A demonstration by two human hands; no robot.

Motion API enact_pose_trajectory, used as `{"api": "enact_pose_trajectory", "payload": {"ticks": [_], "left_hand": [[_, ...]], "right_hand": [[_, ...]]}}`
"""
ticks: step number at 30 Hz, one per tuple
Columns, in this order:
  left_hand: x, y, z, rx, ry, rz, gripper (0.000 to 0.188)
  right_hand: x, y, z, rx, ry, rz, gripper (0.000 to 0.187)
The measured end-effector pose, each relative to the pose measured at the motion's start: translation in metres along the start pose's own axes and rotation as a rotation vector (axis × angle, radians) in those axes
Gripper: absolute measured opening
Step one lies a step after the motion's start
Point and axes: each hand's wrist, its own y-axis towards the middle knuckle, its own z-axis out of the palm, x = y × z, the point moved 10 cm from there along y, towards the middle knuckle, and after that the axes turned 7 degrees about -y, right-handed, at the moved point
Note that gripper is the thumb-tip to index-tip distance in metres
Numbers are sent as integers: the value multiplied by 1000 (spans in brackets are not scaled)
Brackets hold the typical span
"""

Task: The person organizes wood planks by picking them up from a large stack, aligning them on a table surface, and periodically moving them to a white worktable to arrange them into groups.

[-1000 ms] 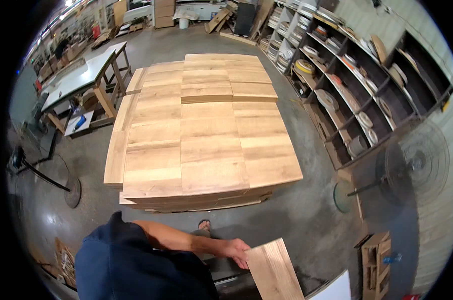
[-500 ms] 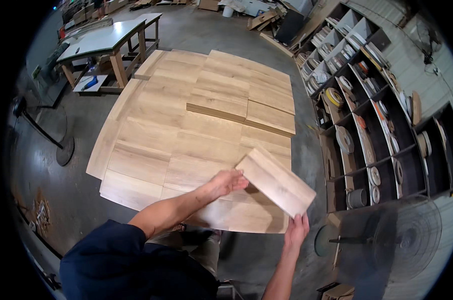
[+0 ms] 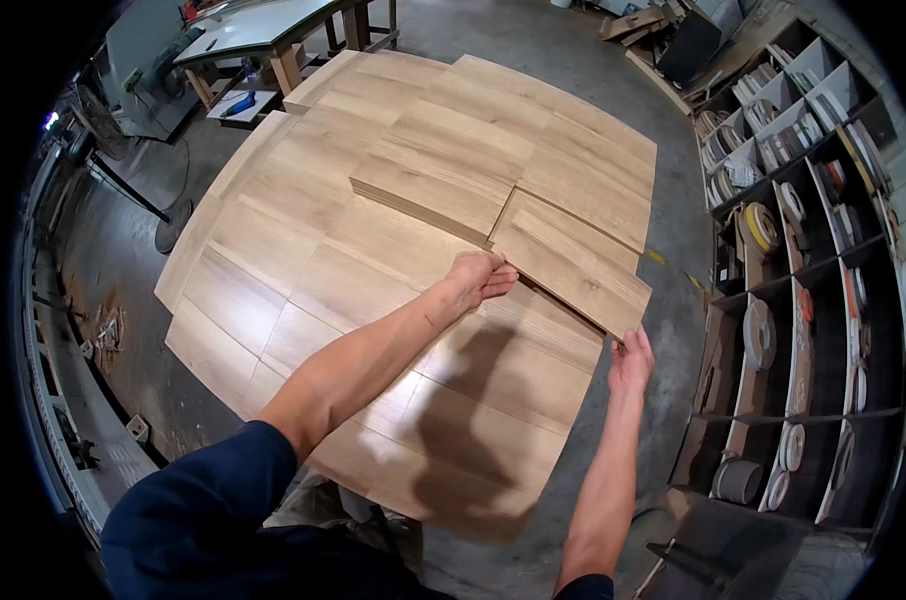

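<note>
Both my hands hold a rectangular wood-grain board (image 3: 573, 262) by its near edge. At the board's near left corner is my left hand (image 3: 483, 278), thumb and fingers closed on the edge. My right hand (image 3: 630, 360) grips the near right corner. The board lies over a low stack on the right, slightly askew, with a dark gap under its near edge. Directly left of it stands a stack of matching boards (image 3: 428, 190). More of the same boards (image 3: 363, 265) cover the wide surface beneath, laid edge to edge.
Shelving (image 3: 773, 300) with rolls of edge banding lines the right side. A white-topped workbench (image 3: 258, 30) stands far left, a blue power drill (image 3: 239, 104) on its lower shelf. A pole with a round base (image 3: 174, 226) is on the left floor; scrap wood (image 3: 643, 22) lies far right.
The board has moved away from me, from in the air above the near boards to over the low stack on the right. Both arms have reached farther forward; the view has shifted.
</note>
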Motion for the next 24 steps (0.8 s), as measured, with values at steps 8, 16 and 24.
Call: {"api": "enact_pose_trajectory", "payload": {"ticks": [8, 16, 24], "left_hand": [[-11, 22, 2, -105, 102, 98, 21], [-17, 25, 5, -97, 157, 153, 23], [-20, 27, -1, -111, 176, 207, 24]], "right_hand": [[-8, 66, 11, 44, -196, -20, 40], [0, 82, 30, 104, -139, -164, 43], [2, 72, 35, -25, -272, -175, 50]]}}
